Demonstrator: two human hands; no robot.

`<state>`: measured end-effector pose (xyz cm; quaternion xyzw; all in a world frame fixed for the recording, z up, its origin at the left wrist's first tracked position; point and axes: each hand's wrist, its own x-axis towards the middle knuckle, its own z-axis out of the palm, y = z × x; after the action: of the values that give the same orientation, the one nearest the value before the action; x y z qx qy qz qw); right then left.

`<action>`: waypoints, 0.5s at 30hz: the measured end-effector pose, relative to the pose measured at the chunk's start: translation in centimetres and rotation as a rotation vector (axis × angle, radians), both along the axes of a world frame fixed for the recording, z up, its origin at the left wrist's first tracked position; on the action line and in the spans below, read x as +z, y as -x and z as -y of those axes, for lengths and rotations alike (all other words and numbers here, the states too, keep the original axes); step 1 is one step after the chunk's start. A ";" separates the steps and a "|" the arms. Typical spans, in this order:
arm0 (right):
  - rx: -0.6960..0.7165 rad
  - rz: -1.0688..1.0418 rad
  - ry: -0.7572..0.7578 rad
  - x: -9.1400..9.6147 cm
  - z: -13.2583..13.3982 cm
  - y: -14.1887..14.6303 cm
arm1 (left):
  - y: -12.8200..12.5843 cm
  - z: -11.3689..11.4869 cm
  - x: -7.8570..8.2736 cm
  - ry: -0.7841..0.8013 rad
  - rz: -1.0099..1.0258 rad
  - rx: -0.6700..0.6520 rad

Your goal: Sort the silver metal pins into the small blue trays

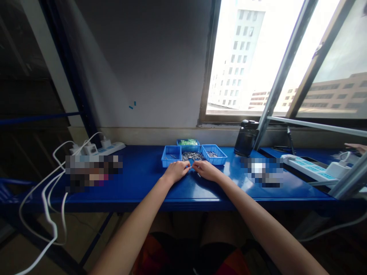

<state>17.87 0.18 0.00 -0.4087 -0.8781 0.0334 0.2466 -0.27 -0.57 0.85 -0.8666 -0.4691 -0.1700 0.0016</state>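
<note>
In front of a pile of small slim metal pieces (pixel 192 156), my two hands come close together over the blue table. My left hand (pixel 177 170) is closed, thumb and fingers pinching one end of a small shiny metal piece (pixel 190 167). My right hand (pixel 205 170) pinches from the other side, its fingertips at the same piece. Too small to make out is what kind of part it is. A blue bin (pixel 171 162) with a few metal pieces stands beyond my left hand, and another blue bin (pixel 219 158) with more of them is beyond my right.
Behind the pile sits a blue tray (pixel 183 147) with green packets. A black jug-like container (pixel 246 139) stands right, by the window. White power strips (pixel 110 149) and cables are at the left, another power strip (pixel 309 168) at the right. Another person's hand (pixel 355 147) shows far right.
</note>
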 end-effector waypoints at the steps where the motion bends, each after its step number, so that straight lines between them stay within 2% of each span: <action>1: -0.005 -0.005 0.002 0.0 0.0 0.0 | 0.0 0.0 0.0 -0.002 0.000 -0.001; 15: 0.041 -0.007 0.014 0.2 0.0 -0.2 | -0.1 0.3 0.2 0.018 0.019 0.028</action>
<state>18.09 0.16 0.15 -0.3922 -0.8852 0.0459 0.2458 -0.18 -0.87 1.08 -0.8583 -0.4827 -0.1739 -0.0085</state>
